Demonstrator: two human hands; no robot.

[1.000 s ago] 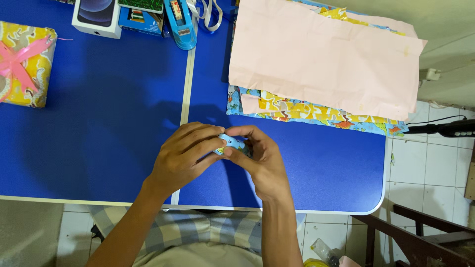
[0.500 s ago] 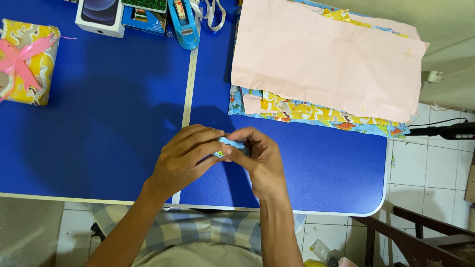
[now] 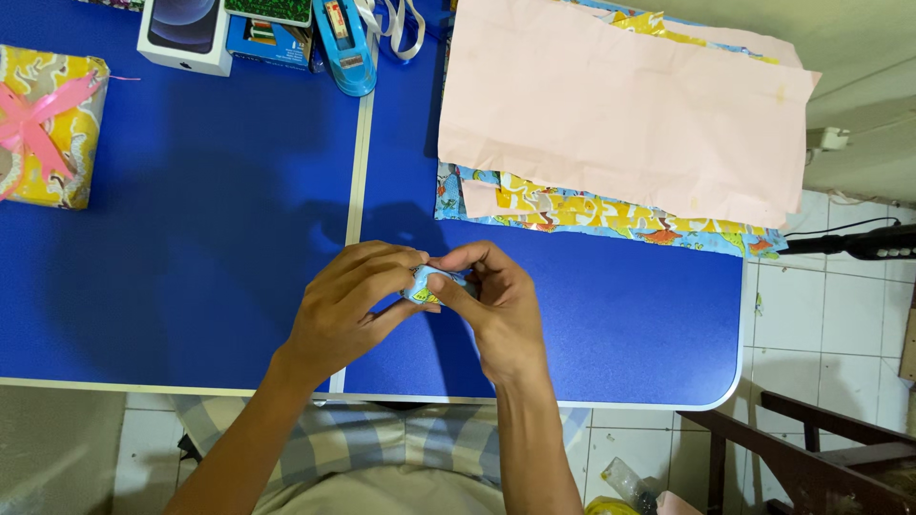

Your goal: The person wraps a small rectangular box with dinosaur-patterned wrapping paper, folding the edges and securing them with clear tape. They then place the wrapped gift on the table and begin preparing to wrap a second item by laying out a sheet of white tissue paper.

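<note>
My left hand and my right hand meet above the near part of the blue table. Together their fingertips pinch a small light-blue wrapped piece with a bit of yellow print. Most of that piece is hidden by my fingers. Both hands hover just above the tabletop, right of the table's pale centre seam.
A pink paper sheet lies over colourful wrapping paper at the back right. A yellow wrapped gift with a pink ribbon sits at the left. A white box, a blue tape dispenser and a white ribbon line the far edge.
My hands have stayed in the same spot, the fingers shifting slightly around the small blue piece. The view has drifted a little.
</note>
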